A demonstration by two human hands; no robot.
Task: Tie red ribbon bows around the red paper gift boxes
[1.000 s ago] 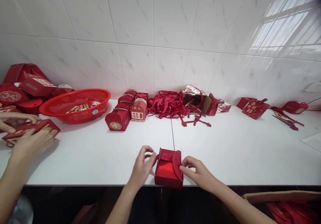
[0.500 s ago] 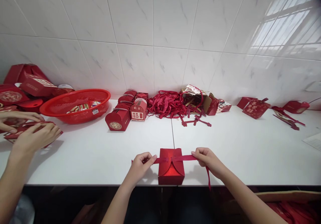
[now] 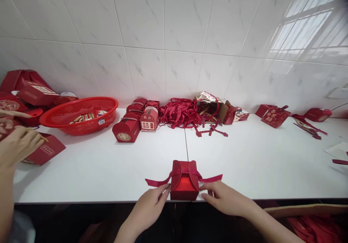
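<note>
Our left hand [image 3: 151, 204] and right hand [image 3: 226, 198], half-curled, flank the box [image 3: 185, 194]. We cannot tell whether either grips it.

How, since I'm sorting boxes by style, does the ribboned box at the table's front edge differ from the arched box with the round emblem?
The ribboned box has curved flaps on top; the emblem box has an arched front.
The ribboned box's near face looks plain; the emblem box's bears a round pale emblem.
The ribboned box stands apart; the emblem box sits among other boxes.
Both are red.
</note>
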